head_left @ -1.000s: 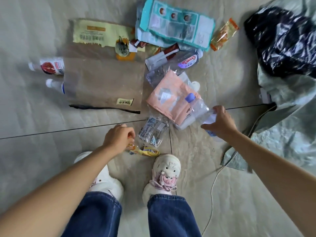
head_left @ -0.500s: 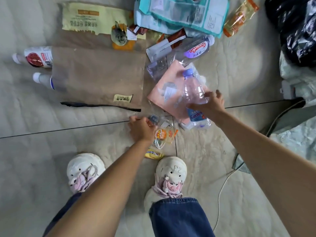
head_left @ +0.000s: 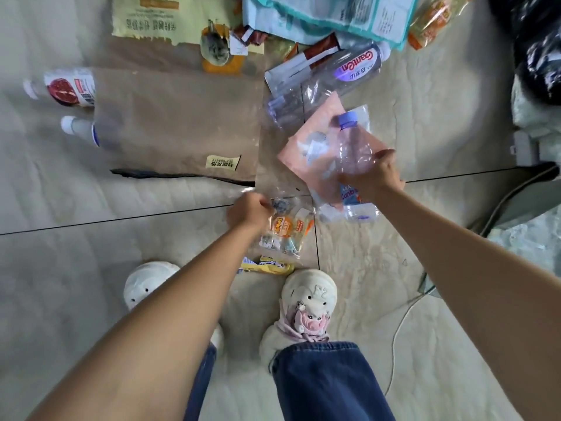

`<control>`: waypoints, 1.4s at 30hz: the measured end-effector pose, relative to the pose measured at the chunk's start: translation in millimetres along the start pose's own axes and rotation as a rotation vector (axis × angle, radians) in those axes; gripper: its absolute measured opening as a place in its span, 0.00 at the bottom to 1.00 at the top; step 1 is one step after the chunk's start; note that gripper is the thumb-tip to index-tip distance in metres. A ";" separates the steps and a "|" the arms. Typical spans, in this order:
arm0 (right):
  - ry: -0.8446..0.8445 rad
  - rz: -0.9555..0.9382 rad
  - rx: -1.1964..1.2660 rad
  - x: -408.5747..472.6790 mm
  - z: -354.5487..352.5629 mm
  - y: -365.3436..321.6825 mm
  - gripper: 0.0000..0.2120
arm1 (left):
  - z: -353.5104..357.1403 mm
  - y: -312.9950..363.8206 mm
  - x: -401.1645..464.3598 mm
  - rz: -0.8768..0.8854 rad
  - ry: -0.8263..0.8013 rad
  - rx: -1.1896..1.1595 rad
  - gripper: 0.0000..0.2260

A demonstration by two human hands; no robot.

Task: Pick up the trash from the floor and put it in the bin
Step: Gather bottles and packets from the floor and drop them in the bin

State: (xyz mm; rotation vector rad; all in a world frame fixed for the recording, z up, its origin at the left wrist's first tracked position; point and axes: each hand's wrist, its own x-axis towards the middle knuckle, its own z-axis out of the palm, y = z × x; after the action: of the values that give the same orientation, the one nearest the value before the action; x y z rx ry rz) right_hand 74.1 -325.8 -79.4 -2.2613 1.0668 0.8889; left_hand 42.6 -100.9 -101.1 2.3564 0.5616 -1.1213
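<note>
The job was barely begun, to judge by how much litter lay on the floor (head_left: 379, 268). The right hand (head_left: 372, 176) had its fingers clamped round the body of a clear plastic bottle (head_left: 353, 153) with a purple cap, held over a pink pouch (head_left: 309, 147). The left hand (head_left: 250, 209) was curled shut on the corner of a clear snack wrapper (head_left: 285, 230), just beyond the near shoes; whether the wrapper was lifted or lay flat could not be told. Left to gather were a yellow wrapper (head_left: 267, 264) by the right shoe, a large brown paper bag (head_left: 176, 123) at mid-left with two bottles poking from under its left edge, a second clear bottle (head_left: 340, 77) beyond the pouch, a teal package (head_left: 334, 16) and an orange packet (head_left: 431, 16) at the far edge. A black bag (head_left: 537, 50), perhaps the bin liner, sat far right, cut off by the frame, so the bin itself was not plainly seen. Print on most labels was too blurred to read.
</note>
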 end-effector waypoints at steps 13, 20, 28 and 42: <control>0.062 0.176 0.841 -84.5 -45.9 16.4 0.34 | -48.3 -45.3 -58.0 -0.261 0.031 -0.437 0.16; 0.055 0.191 0.974 -131.5 -41.8 20.8 0.34 | -52.1 -70.6 -102.7 -0.370 -0.076 -0.577 0.16; -0.007 0.252 0.998 -143.9 -13.0 21.8 0.33 | -38.6 -92.0 -95.7 -0.427 0.004 -0.638 0.15; -0.029 0.127 0.917 -113.7 26.7 78.5 0.38 | 64.7 -93.6 -70.5 -0.688 0.180 -0.724 0.24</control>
State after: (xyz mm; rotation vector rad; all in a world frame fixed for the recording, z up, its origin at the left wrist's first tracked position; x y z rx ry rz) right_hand -53.2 -298.3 -26.3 -1.4201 1.2692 0.3402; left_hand -88.4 -73.5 -103.0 1.6499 1.6149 -0.7488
